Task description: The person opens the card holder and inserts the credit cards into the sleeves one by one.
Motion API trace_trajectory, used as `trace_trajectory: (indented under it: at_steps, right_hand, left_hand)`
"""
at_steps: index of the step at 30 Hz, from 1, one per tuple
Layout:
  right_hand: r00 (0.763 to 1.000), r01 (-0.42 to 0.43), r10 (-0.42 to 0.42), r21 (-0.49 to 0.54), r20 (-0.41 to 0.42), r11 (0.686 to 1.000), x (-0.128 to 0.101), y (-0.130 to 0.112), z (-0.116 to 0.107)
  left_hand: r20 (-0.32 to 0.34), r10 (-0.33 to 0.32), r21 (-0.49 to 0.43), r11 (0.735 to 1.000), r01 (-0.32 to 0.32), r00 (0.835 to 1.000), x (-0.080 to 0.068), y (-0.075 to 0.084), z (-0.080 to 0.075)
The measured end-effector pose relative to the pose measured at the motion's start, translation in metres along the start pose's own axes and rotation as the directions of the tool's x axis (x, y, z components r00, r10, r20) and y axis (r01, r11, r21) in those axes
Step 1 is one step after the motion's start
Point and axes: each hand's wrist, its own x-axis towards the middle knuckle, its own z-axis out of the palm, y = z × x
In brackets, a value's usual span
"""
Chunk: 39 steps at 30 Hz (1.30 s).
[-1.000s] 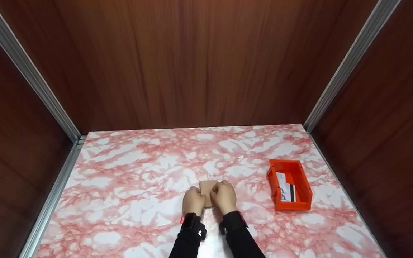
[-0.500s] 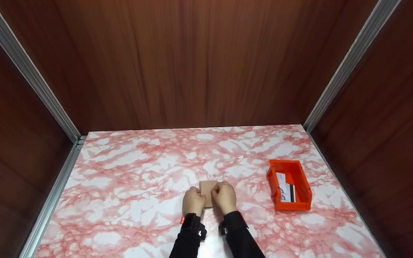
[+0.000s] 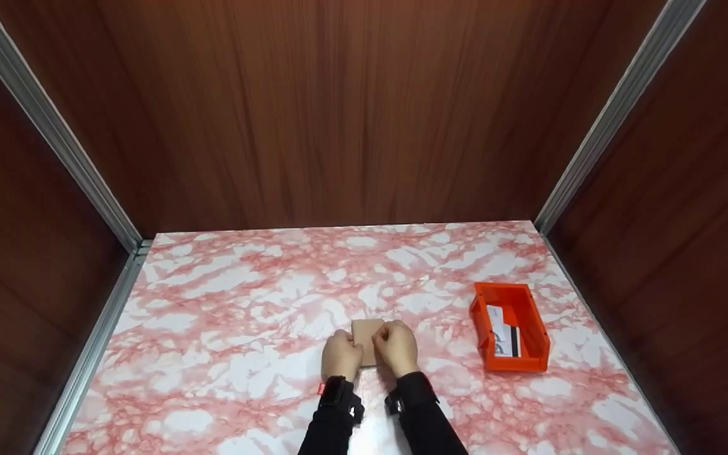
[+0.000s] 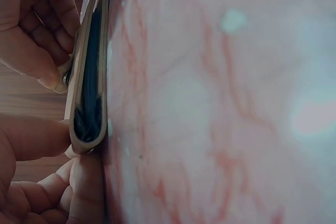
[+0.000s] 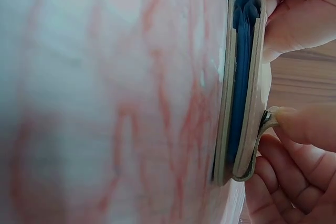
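A folded tan card holder [image 3: 367, 332] lies on the table in front of me, with blue inner sleeves [image 5: 243, 87] showing between its covers in the right wrist view. My left hand [image 3: 340, 355] grips its rounded fold, thumb on the upper cover and fingers at the underside. On the opposite side, a short strap [image 5: 269, 120] comes round the free edge and stands up off the top cover. Thumb and index finger of my right hand [image 3: 397, 345] pinch the end of that strap, its other fingers curled beside the edge.
To the right on the pink marbled table [image 3: 244, 303] stands an orange bin [image 3: 517, 364], with white cards [image 3: 503, 333] inside; one has a black stripe. Brown wood-grain panels [image 3: 339, 114] rise at the back and both sides, framed by metal rails [image 3: 617, 120].
My right hand, still pinching the strap, has shifted very slightly to the right. The left hand and the card holder stay in place.
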Motion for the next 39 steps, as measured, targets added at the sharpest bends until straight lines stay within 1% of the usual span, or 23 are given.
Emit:
trace_trajectory:
  at_steps: [11,15,19,23,27,29,35,39]
  right_hand:
    - [0.996,-0.077,0.075,0.036,0.056,0.996,0.002,-0.001,-0.007]
    - [0.991,-0.109,0.104,0.059,0.08,0.992,0.004,0.0,-0.01]
    - [0.989,-0.137,0.131,0.08,0.076,0.987,0.004,0.002,-0.014]
    - [0.989,-0.14,0.136,0.087,0.053,0.986,0.006,0.005,-0.019]
    - [0.993,-0.112,0.109,0.074,0.039,0.991,0.007,0.01,-0.024]
    - [0.996,-0.085,0.082,0.075,0.043,0.994,0.007,0.013,-0.027]
    - [0.998,0.032,-0.036,0.083,0.053,0.996,0.009,0.022,-0.031]
    - [0.997,0.064,-0.066,0.061,0.038,0.996,0.008,0.029,-0.034]
  left_hand:
    - [-0.014,0.025,0.013,1.0,-0.025,1.0,0.0,-0.002,0.001]
    - [-0.004,0.016,0.014,1.0,-0.016,1.0,0.0,-0.002,0.001]
    - [-0.002,0.019,0.012,1.0,-0.019,1.0,0.0,-0.002,0.001]
    - [-0.01,0.026,0.018,1.0,-0.026,1.0,0.001,-0.002,0.002]
    - [-0.02,0.017,0.021,1.0,-0.017,1.0,0.001,-0.002,0.003]
    - [-0.02,0.009,0.018,1.0,-0.009,1.0,0.001,-0.001,0.003]
    - [-0.017,-0.006,0.014,1.0,0.006,1.0,0.0,-0.002,0.003]
    - [-0.023,0.0,0.015,1.0,0.0,1.0,0.0,-0.003,0.004]
